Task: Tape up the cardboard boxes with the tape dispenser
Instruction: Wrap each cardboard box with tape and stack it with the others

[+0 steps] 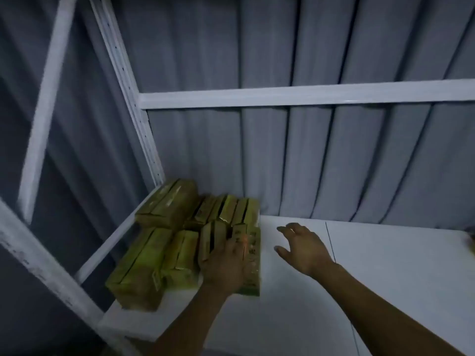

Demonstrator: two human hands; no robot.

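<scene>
Several small yellowish cardboard boxes (pixel 164 242) are packed together at the left end of a white shelf (pixel 321 291). My left hand (pixel 226 265) lies flat on the rightmost box (pixel 253 276) of the front row, fingers spread over its top. My right hand (pixel 302 246) hovers just to the right of the boxes above the bare shelf, fingers apart and holding nothing. No tape dispenser is in view.
A white metal rack frame (pixel 133 104) rises at the left, with a crossbar (pixel 295 95) above. Grey curtain folds (pixel 334 163) hang behind the shelf. A dark object (pixel 471 236) peeks in at the right edge.
</scene>
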